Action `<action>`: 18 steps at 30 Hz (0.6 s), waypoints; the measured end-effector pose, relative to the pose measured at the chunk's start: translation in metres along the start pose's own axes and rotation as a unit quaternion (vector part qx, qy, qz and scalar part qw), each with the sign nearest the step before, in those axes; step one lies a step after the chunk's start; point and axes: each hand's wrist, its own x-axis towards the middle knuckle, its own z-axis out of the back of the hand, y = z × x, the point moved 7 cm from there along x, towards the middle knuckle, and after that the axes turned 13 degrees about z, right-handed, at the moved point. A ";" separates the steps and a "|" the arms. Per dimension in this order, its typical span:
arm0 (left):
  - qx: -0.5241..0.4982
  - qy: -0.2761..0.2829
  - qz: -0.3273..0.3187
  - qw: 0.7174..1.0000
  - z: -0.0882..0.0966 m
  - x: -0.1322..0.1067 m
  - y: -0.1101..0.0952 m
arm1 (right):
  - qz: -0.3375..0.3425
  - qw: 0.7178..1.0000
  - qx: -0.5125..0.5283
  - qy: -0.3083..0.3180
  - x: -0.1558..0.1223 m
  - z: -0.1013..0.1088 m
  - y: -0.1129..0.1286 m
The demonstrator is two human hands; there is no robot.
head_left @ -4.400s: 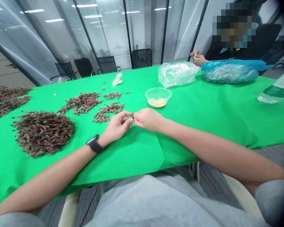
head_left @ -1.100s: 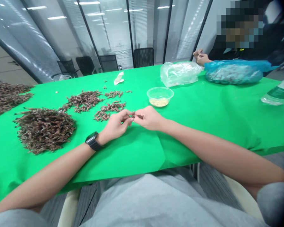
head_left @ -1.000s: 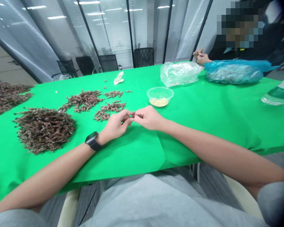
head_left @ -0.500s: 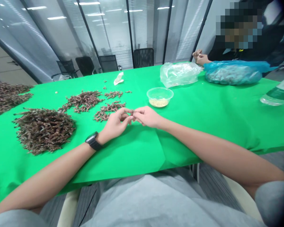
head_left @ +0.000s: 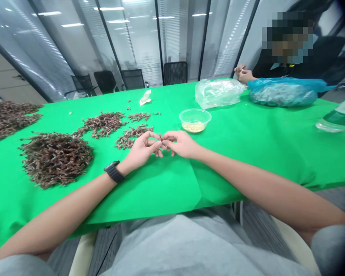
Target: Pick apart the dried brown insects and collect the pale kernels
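Observation:
My left hand [head_left: 142,149] and my right hand [head_left: 179,145] meet above the green cloth [head_left: 166,188]. Their fingertips pinch a small dried brown sprig [head_left: 160,137], mostly hidden by my fingers. Just left of my left hand lies a loose patch of similar sprigs [head_left: 130,138]. Farther left are a big heap of them [head_left: 56,161] and another spread patch [head_left: 102,124]. A black smartwatch [head_left: 113,172] sits on my left wrist.
A clear plastic tub of pale grains [head_left: 194,125] stands beyond my hands. Farther back lie a clear plastic bag [head_left: 218,94] and a full blue bag [head_left: 283,93]. A co-worker's hands [head_left: 241,73] are behind them. A water bottle [head_left: 337,119] lies at right.
My fingers have shifted slightly around the small sprig, and my hands stay together in about the same place. The whole view has tilted a little as my head moved.

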 end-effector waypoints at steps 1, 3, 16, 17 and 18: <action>-0.002 0.011 0.007 1.000 -0.002 -0.001 0.000 | -0.008 1.000 0.007 -0.002 0.000 0.001 -0.003; -0.002 0.028 0.017 0.999 -0.005 -0.002 0.001 | -0.023 0.999 0.023 -0.001 0.001 0.001 -0.008; 0.051 -0.050 0.007 0.997 0.007 -0.003 -0.004 | -0.082 0.993 0.084 0.022 -0.003 -0.002 -0.012; 0.056 -0.055 0.005 0.997 0.007 -0.004 -0.004 | -0.088 0.992 0.090 0.023 -0.003 -0.003 -0.012; 0.062 -0.059 0.002 0.996 0.008 -0.004 -0.004 | -0.093 0.991 0.094 0.024 -0.003 -0.004 -0.013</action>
